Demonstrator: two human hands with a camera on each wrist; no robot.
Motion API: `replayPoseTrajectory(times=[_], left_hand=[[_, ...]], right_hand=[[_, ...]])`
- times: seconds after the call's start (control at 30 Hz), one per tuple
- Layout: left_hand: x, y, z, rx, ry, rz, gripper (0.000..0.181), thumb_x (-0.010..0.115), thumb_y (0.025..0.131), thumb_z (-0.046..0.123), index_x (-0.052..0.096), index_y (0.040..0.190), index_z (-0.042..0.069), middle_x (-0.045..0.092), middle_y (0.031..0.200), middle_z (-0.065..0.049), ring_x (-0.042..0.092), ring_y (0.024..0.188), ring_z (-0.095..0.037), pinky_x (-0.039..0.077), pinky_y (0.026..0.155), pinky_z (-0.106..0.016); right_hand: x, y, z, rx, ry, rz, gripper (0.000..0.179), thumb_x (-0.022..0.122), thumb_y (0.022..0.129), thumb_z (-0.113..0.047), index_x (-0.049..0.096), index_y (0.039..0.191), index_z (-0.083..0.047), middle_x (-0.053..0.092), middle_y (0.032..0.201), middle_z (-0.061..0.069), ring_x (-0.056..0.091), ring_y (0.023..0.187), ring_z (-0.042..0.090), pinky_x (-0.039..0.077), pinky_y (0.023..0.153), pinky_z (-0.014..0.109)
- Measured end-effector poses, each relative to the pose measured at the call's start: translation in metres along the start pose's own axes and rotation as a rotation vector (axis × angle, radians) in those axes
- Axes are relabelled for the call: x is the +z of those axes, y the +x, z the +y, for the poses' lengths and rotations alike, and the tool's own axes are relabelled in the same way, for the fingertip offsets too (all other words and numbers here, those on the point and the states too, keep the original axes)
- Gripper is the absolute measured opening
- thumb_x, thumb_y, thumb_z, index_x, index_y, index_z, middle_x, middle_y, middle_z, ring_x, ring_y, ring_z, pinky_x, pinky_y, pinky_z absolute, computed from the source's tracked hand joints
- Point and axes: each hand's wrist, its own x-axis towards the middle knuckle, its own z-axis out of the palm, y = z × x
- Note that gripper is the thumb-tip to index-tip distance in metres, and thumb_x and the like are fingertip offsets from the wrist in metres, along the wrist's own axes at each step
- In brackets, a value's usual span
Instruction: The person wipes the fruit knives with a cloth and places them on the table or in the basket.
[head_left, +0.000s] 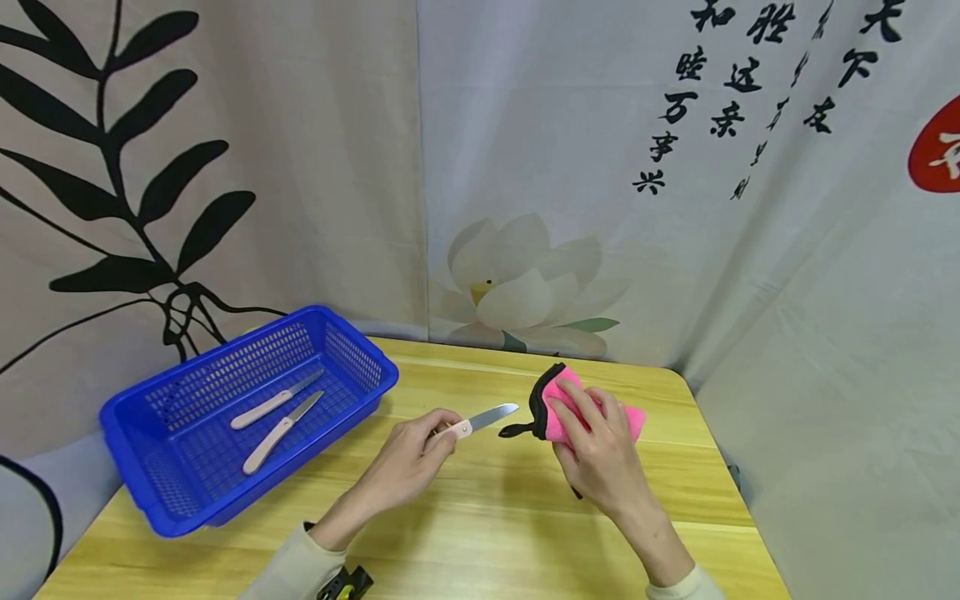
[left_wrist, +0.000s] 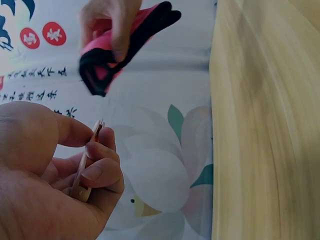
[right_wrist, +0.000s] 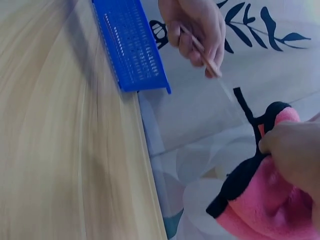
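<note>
In the head view my left hand (head_left: 415, 457) grips a small knife (head_left: 487, 417) by its pale handle, the blade pointing right. The left wrist view shows the handle (left_wrist: 82, 175) between thumb and curled fingers. My right hand (head_left: 606, 454) holds a bright pink cloth (head_left: 558, 400) with black edging and a black loop (head_left: 517, 430). The blade tip lies just left of the cloth, apart from it. In the right wrist view the pink cloth (right_wrist: 270, 195) is bunched under my fingers, its black trim facing the knife.
A blue mesh basket (head_left: 176, 512) stands at the left of the wooden table (head_left: 480, 533). Inside it lie two more knives, one (head_left: 262, 410) behind the other (head_left: 273, 442). Behind the table hangs a printed curtain (head_left: 337, 167). A black object (head_left: 347, 583) is by the left sleeve.
</note>
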Motion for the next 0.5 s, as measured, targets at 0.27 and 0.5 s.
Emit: replayPoseTrajectory(times=[0.27, 0.5], left_hand=[[0.006, 0.004, 0.002, 0.026, 0.025, -0.015, 0.021, 0.061, 0.115, 0.017, 0.076, 0.127, 0.007, 0.066, 0.083, 0.002, 0.049, 0.061, 0.001, 0.042, 0.056, -0.022], [0.010, 0.006, 0.006, 0.073, 0.056, -0.014, 0.021, 0.060, 0.114, 0.016, 0.077, 0.126, 0.011, 0.072, 0.088, 0.003, 0.055, 0.067, 0.001, 0.049, 0.065, -0.023]], right_hand=[[0.008, 0.012, -0.025, -0.129, 0.086, 0.032, 0.050, 0.082, 0.081, -0.010, 0.080, 0.131, -0.007, 0.074, 0.147, 0.017, 0.062, 0.122, 0.040, 0.055, 0.097, 0.053], [0.018, 0.017, -0.043, -0.184, 0.086, 0.006, 0.052, 0.083, 0.079, -0.009, 0.080, 0.132, -0.010, 0.073, 0.147, 0.014, 0.064, 0.121, 0.038, 0.058, 0.099, 0.052]])
